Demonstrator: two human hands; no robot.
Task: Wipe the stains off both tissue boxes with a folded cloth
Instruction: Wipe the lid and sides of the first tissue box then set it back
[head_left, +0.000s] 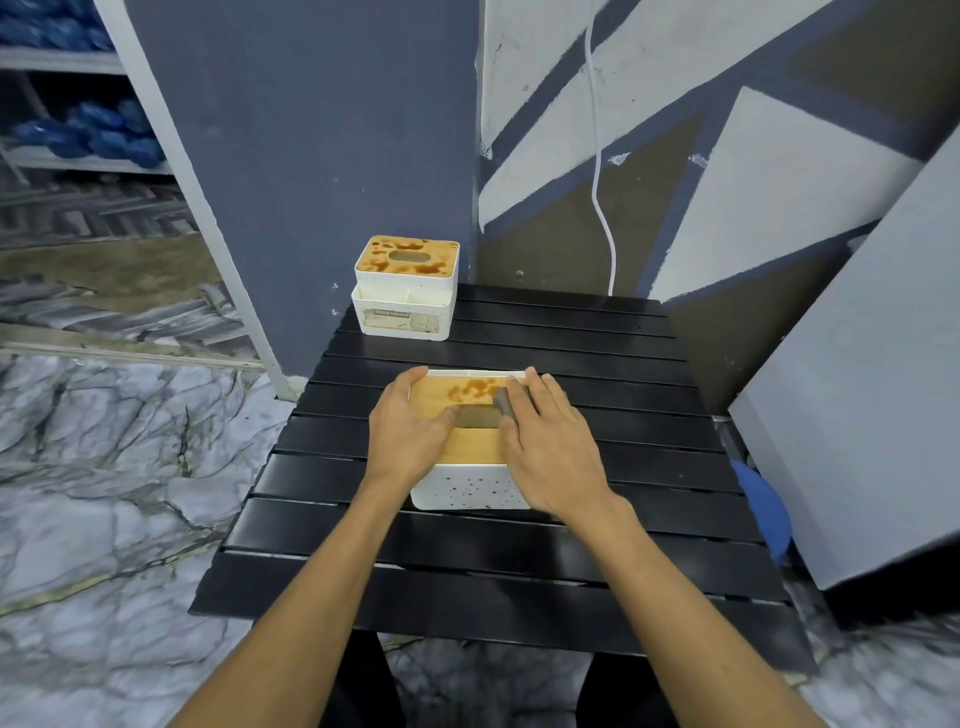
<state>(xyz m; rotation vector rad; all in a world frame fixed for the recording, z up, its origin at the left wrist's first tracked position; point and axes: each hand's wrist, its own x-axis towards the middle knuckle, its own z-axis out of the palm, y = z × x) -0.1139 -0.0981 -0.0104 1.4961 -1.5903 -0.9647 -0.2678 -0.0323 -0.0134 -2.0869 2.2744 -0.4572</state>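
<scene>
Black slats make up the surface (623, 415), which stands on a marbled floor (104, 467) against a painted wall with a white cable (602, 182) hanging down it.

Head view: the near tissue box (470, 486) sits in the middle of the surface. The left hand (405, 431) grips its left edge, fingers close together and curved over the rim, thumb lying on the wooden lid. The right hand (550, 447) presses a grey folded cloth (501, 402) onto the right side of the lid, its fingers fairly straight and slightly spread. Brown stains (475, 387) show on the far part of this lid, just beside the cloth, while the nearer part looks clean; dark specks dot the white front. The far tissue box (405, 291), at the back left corner, well apart from both hands, has a heavily blotched lid. My judgement: the first box is partly wiped, the second not yet begun
</scene>
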